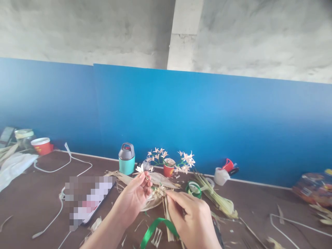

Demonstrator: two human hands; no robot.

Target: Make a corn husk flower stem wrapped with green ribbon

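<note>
The left hand (133, 197) is pinching a flower (140, 168); the right hand (193, 214) is closing its fingertips nearby, on what I cannot tell. Tape (150, 230) is curling below. Such fine handling is seemingly demanding steadiness.

free: above left hand (136, 195) | ahead: teal flask (127, 160), flowered cup (168, 171), blue panel (160, 110)

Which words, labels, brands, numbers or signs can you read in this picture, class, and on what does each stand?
None can be read.
Red tub, far left: yellowish marks, too blurred.
Red cup, middle: small yellow mark, too small.
Phone: screen pixelated.
Plastic package, far right: printing and a pale patch, too blurred.
</note>
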